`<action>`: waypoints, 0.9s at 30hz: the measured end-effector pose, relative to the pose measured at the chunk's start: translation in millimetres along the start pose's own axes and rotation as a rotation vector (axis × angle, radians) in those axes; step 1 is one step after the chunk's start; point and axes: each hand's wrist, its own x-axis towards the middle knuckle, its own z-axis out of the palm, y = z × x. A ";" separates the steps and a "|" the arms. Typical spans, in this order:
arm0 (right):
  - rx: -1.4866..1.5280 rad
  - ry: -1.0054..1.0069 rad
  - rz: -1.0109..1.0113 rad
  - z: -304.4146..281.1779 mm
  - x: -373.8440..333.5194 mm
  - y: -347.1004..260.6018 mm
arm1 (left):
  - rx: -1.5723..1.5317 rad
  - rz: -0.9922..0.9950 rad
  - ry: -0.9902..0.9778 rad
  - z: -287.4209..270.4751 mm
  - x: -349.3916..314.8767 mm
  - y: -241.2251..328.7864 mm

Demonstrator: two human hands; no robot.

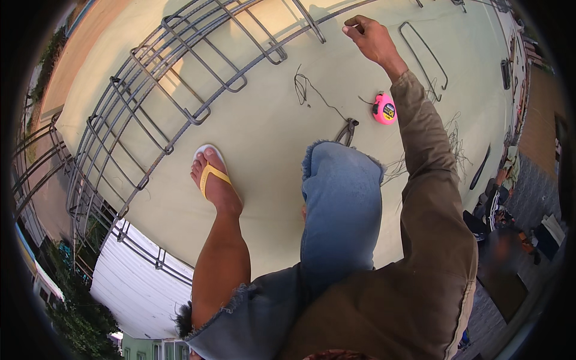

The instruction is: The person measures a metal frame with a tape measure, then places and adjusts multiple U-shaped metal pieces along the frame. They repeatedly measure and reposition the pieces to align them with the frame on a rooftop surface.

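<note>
My right hand is raised over the pale surface at the upper right, its sleeve brown. Thumb and fingers are drawn together in a pinch; whatever is between them, if anything, is too small to make out. Nearest to it on the right lies a bent steel stirrup. Below the hand sit a pink tape measure and a dark pair of pincers, partly hidden behind my knee. A loose tangle of thin wire trails toward the pincers. My left hand is out of view.
A long cage of steel bars and stirrups curves along the left and top. My foot in a yellow-strapped flip-flop stands beside it. Loose wires and a dark slim tool lie right of my arm. A white corrugated roof shows beyond the edge.
</note>
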 end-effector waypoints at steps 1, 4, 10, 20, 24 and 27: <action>-0.047 -0.036 0.141 -0.2 -32.0 10.8 | 0.022 -0.031 0.001 -2.5 0.8 1.6; -0.104 0.044 0.273 15.2 -129.4 49.7 | 0.109 -0.184 0.005 -13.0 1.6 6.5; -0.313 0.105 0.588 45.2 -211.1 117.8 | 0.341 -0.449 0.038 -52.7 -11.8 29.0; -0.027 0.048 0.358 82.6 -205.2 170.2 | 0.051 -0.525 0.186 -62.6 -20.1 2.7; -0.096 0.152 0.375 64.9 -203.5 141.5 | 0.166 -0.497 0.138 -69.3 -19.7 4.1; 0.426 0.154 0.580 34.3 -195.4 108.4 | 0.106 -0.509 0.105 -67.4 -17.3 7.1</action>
